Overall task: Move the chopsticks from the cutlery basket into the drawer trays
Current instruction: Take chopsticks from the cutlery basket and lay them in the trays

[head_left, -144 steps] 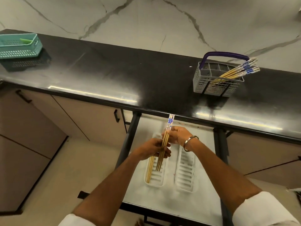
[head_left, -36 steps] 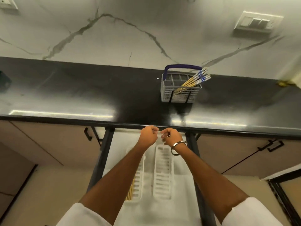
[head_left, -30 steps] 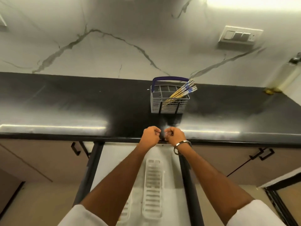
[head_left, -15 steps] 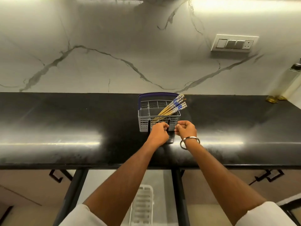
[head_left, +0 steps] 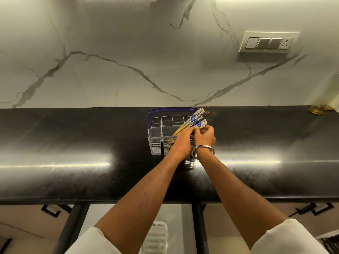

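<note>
Chopsticks now between both hands

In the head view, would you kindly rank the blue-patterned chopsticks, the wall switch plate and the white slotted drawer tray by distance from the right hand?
1. Blue-patterned chopsticks, at its fingertips.
2. White slotted drawer tray, below the counter.
3. Wall switch plate, upper right.

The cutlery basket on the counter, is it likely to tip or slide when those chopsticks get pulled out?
Possibly. The cutlery basket looks like light open-grid plastic, so it may shift on the glossy countertop. The chopsticks all lean right, over its rim, so pulling sideways could tip it; lifting upward seems safer.
</note>
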